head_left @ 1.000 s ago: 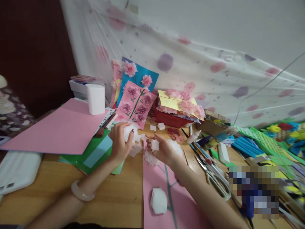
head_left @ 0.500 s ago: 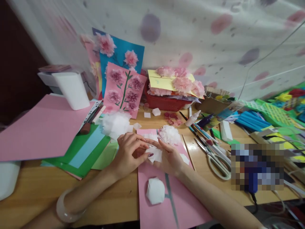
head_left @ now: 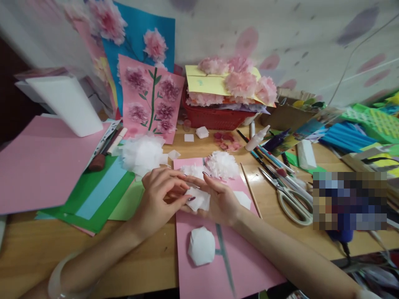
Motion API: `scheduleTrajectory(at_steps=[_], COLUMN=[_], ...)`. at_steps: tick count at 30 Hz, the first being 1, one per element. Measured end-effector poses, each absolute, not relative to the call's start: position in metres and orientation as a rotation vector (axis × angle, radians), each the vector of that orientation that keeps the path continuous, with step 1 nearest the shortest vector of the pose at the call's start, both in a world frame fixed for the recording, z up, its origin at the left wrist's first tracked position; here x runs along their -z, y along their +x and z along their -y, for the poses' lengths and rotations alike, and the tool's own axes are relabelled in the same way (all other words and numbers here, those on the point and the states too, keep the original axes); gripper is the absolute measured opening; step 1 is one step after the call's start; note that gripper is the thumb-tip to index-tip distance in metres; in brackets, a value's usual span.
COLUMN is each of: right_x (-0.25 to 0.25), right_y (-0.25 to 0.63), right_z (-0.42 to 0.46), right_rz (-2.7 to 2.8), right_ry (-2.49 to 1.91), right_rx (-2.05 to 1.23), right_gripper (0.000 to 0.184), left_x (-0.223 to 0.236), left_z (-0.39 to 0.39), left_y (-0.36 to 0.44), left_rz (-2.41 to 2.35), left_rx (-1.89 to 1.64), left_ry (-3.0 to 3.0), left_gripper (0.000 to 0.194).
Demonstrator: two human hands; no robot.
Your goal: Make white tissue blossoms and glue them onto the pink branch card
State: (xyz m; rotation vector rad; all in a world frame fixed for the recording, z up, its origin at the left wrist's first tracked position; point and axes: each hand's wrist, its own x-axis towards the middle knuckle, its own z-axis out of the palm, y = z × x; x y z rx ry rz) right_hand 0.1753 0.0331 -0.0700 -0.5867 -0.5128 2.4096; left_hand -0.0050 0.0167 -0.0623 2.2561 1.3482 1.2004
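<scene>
Over the pink sheet (head_left: 199, 286) my two hands meet around a small stack of white tissue paper (head_left: 199, 199). My right hand (head_left: 221, 201) supports the paper on its upturned palm, thumb raised. My left hand (head_left: 165, 191) reaches across from the left, its thumb and fingers pinching at the paper's left edge. A fluffy white tissue flower (head_left: 222, 165) sits on the sheet just beyond my hands. Below them a folded white tissue wad (head_left: 202, 246) lies beside a painted grey-green stem (head_left: 225, 257). Part of the held paper is hidden by my fingers.
A heap of white tissue (head_left: 141, 153) lies left of my hands, near green paper (head_left: 104, 207). Scissors (head_left: 294, 203), a thin stick (head_left: 251, 189) and a glue bottle (head_left: 258, 138) lie to the right. A red basket (head_left: 215, 118) of paper flowers stands behind.
The camera view has shifted lower and closer, so the things behind appear larger and more spread out. My hands keep almost the same pose around the tissue paper.
</scene>
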Motion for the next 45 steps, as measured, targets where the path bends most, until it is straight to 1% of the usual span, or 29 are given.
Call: scheduleTrajectory(at_steps=[4,15,18,28,37,45], right_x=[0.0709,0.0701,0.0685,0.0671,0.0698,0.0719], right_y=[0.1754,0.174,0.1737,0.1741,0.1731,0.1725], right_z=[-0.0335,-0.0328,-0.0328,-0.0337,-0.0333,-0.033], right_rz=[0.525,0.43,0.479,0.464,0.397,0.523], right_ry=[-0.542,-0.505,-0.498,-0.499,-0.474,-0.507], right_rx=[-2.432,-2.442,-2.441,-2.437,-2.443,-2.425], right_gripper=[0.043,0.039,0.038,0.037,0.034,0.029], left_x=[0.0644,0.0666,0.0672,0.0668,0.0645,0.063], left_z=[-0.017,-0.018,-0.0182,-0.0174,-0.019,-0.0234], left_y=[-0.004,-0.0043,-0.0048,-0.0048,-0.007,-0.0118], left_rz=[-1.432,-1.424,-1.427,-1.442,-1.358,-1.316], left_rx=[-1.183,-1.236,-1.234,-1.212,-1.321,-1.407], left_ry=[2.253,2.226,2.225,2.212,2.266,2.154], left_gripper=[0.008,0.012,0.009,0.009,0.011,0.011])
